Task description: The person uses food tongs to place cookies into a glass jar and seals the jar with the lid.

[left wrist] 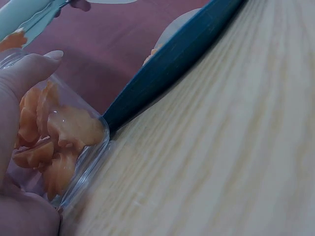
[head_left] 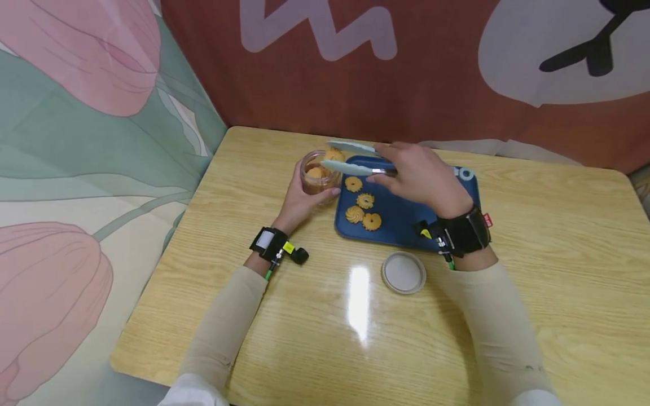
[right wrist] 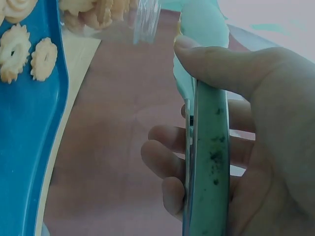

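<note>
My left hand (head_left: 304,194) grips a clear jar (head_left: 319,172) with several cookies inside (left wrist: 59,142), standing on the table just left of a blue tray (head_left: 406,225). My right hand (head_left: 421,175) holds pale green tongs (head_left: 350,158) over the tray, their tips reaching the jar's mouth. A cookie (head_left: 333,154) sits pinched between the tong tips above the jar. Several ring cookies (head_left: 363,206) lie on the tray's left part. In the right wrist view the thumb (right wrist: 231,64) presses the tongs' arm (right wrist: 209,162).
A round white jar lid (head_left: 403,273) lies on the wooden table (head_left: 533,293) in front of the tray. Patterned cloth hangs at the left and behind the table. The table's near part holds only a light glare.
</note>
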